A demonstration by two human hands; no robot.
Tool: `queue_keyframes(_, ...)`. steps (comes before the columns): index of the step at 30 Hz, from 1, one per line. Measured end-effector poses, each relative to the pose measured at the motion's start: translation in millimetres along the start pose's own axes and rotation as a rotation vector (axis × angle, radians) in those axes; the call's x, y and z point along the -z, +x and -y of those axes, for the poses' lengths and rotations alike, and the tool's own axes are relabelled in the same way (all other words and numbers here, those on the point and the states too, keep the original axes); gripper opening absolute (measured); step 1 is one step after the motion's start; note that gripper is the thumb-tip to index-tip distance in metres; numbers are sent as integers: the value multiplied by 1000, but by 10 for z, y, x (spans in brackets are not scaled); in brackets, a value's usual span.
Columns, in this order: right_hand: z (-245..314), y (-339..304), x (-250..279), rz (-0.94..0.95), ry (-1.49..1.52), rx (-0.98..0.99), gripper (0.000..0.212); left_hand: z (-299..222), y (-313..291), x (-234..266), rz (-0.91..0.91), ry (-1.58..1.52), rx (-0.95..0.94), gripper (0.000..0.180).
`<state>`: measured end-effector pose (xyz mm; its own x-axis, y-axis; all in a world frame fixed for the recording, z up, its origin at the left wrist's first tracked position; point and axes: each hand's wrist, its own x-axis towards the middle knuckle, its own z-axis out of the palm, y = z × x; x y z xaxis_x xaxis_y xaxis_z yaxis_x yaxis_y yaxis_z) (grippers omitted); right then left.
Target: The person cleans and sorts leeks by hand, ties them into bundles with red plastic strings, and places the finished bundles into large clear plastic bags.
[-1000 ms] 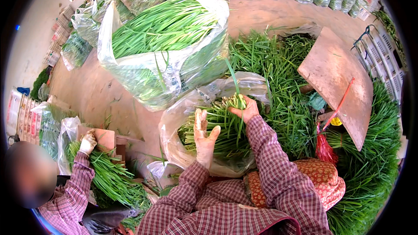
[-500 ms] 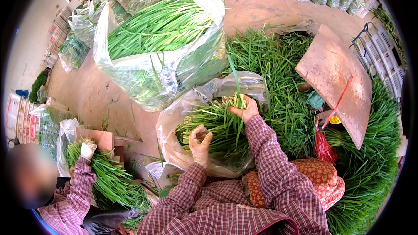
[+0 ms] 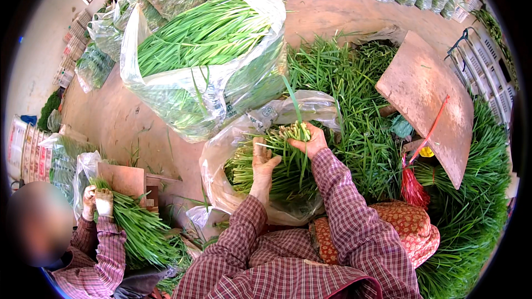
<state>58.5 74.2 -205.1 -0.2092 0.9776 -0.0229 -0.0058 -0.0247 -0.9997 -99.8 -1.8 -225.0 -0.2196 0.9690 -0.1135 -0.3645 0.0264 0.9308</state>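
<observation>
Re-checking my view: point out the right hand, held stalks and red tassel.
Right hand (image 3: 312, 140): head view, thumb side.
Held stalks (image 3: 295, 131): head view, pale ends.
Red tassel (image 3: 413, 189): head view, middle of the strands.

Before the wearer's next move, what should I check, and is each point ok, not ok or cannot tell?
1. Right hand grips the bundle of pale-ended green stalks: ok.
2. Left hand has hold of a stalk: cannot tell, fingertips unclear.
3. Bundle has no stray ends: not ok, one long flat green leaf juts above it.
4. Low, wide-mouthed clear plastic bag open beneath the hands: ok.
5. Co-worker's pale-gloved hand apart from the wearer's hands: ok, lower left.
</observation>
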Motion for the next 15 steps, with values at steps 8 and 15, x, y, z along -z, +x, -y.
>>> queue_keyframes(8,164,1,-63,148,-239,-2,60,56,179,-72,219,337,32,75)
queue_keyframes(15,341,-8,-141,319,-621,120,97,27,102,-194,237,248,204,53)
